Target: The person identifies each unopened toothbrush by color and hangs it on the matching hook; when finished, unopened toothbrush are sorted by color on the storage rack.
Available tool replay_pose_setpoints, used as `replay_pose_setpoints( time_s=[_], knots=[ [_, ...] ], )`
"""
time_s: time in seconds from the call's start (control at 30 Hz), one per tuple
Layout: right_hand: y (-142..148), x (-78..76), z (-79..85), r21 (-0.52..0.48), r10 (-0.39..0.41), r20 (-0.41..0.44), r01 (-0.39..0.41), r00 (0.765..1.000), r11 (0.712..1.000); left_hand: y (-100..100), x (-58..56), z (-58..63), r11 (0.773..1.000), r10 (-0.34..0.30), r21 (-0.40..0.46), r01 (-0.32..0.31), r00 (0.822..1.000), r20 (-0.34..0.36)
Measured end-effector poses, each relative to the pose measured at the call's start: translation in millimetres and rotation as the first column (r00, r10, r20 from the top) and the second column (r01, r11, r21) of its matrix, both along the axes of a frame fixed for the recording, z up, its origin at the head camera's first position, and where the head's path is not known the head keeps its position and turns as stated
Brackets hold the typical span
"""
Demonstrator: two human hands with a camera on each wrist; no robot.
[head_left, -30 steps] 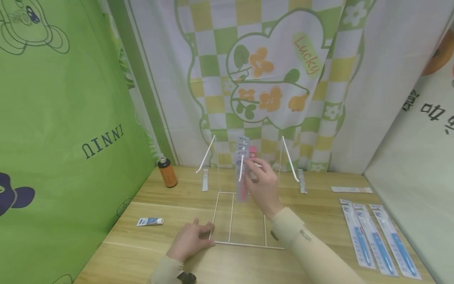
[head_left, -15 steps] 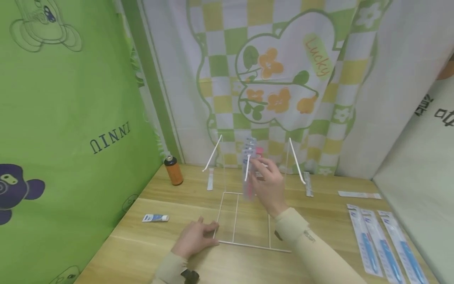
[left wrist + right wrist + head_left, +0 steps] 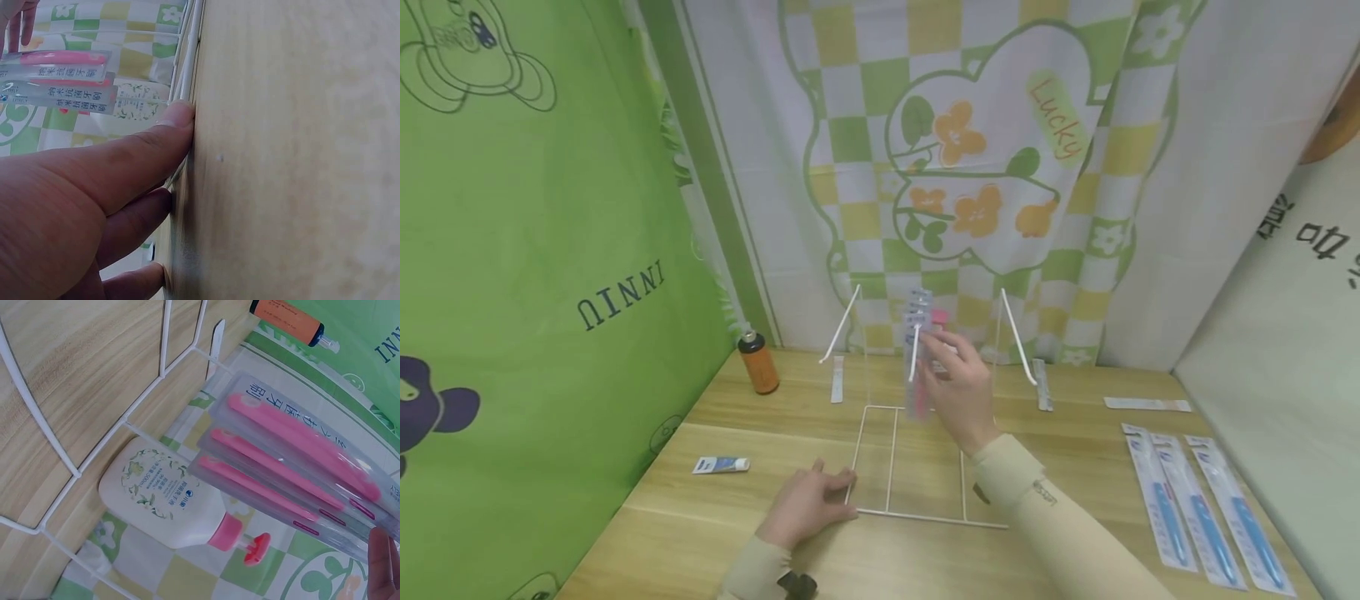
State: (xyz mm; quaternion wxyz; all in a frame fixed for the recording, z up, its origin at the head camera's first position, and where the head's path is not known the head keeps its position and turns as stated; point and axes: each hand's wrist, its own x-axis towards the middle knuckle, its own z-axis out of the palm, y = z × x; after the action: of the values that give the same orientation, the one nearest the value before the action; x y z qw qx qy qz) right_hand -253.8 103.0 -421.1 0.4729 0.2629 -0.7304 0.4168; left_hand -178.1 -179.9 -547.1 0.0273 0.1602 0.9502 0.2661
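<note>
A white wire rack (image 3: 887,467) with hooks stands on the wooden table. My left hand (image 3: 808,504) grips its base at the front left corner, with the thumb (image 3: 156,134) against the wire in the left wrist view. Packaged pink toothbrushes (image 3: 281,450) hang one behind another from the middle hook (image 3: 914,354). My right hand (image 3: 958,383) pinches the front package near its upper part. Only a fingertip (image 3: 380,565) of it shows in the right wrist view, against the packaging. The thumb's hold is partly hidden in the head view.
A white pump bottle (image 3: 165,494) with a pink top stands behind the rack. An orange-and-black bottle (image 3: 758,364) and a small tube (image 3: 721,465) are at left. Blue packaged toothbrushes (image 3: 1206,512) lie at right, near a flat white packet (image 3: 1146,404).
The head view swings slightly left and then back. Both hands keep nearly the same places at the rack and the hanging toothbrushes.
</note>
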Motion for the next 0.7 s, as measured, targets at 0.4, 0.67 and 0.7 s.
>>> replay_pose_setpoints(
  time_s=[0.4,0.67,0.7],
  knots=[
    [9.8,-2.5,-4.9,0.008,0.023,-0.048,-0.022,0.999,1.000,0.4,0.8,-0.8,1.000,0.007,0.012,-0.007,1.000,-0.003],
    [56.5,10.6,-18.8,0.063,0.032,0.131,-0.041,0.991,0.997,1.0,0.5,-1.6,1.000,-0.002,0.002,0.002,1.000,-0.009],
    [64.8,11.6,-20.8,0.072,0.038,0.154,-0.050,0.987,0.996,1.1,0.8,-1.1,1.000,-0.001,0.004,0.002,1.000,-0.009]
  ],
)
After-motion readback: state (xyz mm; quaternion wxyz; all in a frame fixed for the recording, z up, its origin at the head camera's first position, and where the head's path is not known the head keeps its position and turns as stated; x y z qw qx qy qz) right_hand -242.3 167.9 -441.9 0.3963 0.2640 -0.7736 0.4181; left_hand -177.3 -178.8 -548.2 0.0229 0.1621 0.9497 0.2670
